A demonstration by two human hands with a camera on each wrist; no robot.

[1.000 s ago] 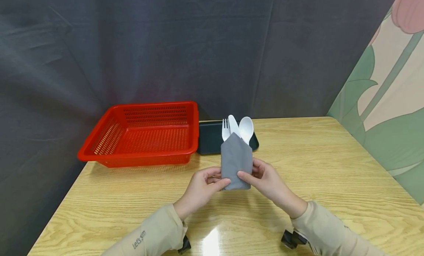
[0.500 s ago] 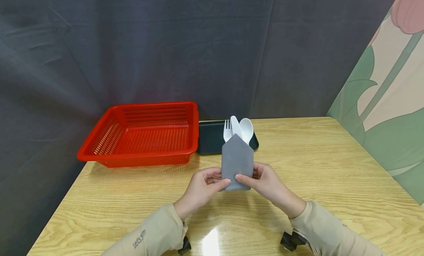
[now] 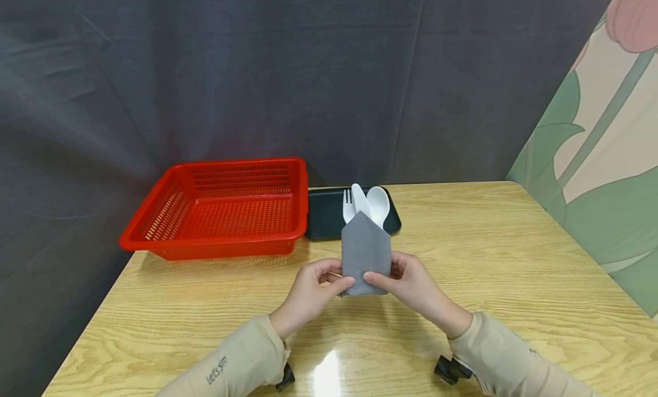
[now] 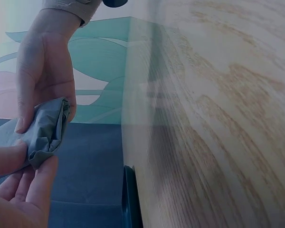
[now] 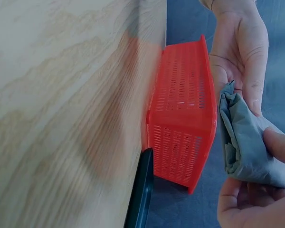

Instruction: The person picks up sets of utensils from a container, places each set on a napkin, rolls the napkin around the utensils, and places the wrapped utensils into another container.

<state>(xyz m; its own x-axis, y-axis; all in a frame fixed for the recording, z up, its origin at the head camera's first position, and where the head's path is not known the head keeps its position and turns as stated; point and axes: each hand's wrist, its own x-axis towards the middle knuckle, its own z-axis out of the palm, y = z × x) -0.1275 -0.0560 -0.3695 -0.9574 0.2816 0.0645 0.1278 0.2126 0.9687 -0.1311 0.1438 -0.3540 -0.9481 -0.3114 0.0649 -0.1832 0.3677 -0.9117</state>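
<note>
A grey napkin [image 3: 366,248], folded into a pocket with a pointed top, is held up above the table. From its top stick out a white fork [image 3: 348,205], a white knife [image 3: 360,199] and a white spoon [image 3: 378,204]. My left hand [image 3: 315,294] pinches the pocket's lower left edge, thumb in front and fingers behind. On the lower right side my right hand [image 3: 418,288] grips it the same way. Both wrist views show the folded layers at the napkin's bottom end [image 4: 50,130]. The cutlery handles are hidden inside the cloth.
A red perforated basket [image 3: 226,245] stands at the back left of the wooden table [image 3: 488,260]. Beside it lies a dark tray [image 3: 324,214], partly behind the cutlery. A dark curtain [image 3: 288,83] hangs behind, and a flower-painted wall [image 3: 606,157] borders the right.
Both hands keep their hold on the napkin pocket. The pocket and cutlery shift slightly right, then back left, and the cutlery tips sit a little lower now.
</note>
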